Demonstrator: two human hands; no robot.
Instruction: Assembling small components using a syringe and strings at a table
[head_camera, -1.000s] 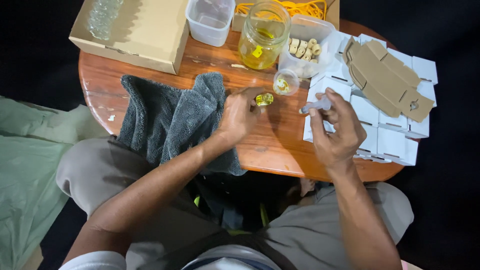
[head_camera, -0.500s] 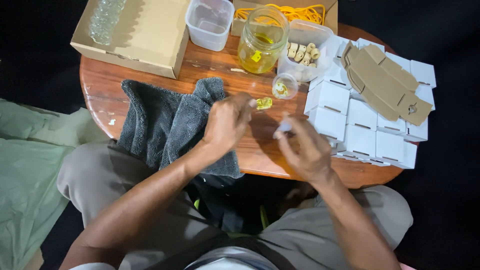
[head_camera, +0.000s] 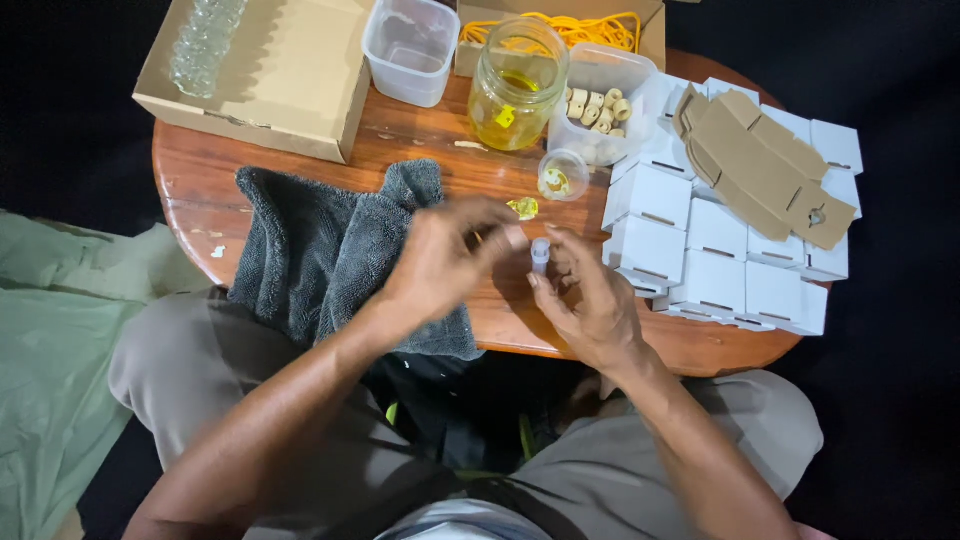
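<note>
Though motion blurs the left hand (head_camera: 440, 262), its fingers (head_camera: 500, 236) look pinched over the top of a small clear vial (head_camera: 540, 255), which the right hand (head_camera: 590, 300) grips upright just above the round wooden counter (head_camera: 200, 190). White cartons (head_camera: 715, 270) crowd its right edge under flat brown cardboard (head_camera: 760, 170); a yellow-tagged glass jar (head_camera: 515, 90) stands behind, a grey towel (head_camera: 320, 250) left.
</note>
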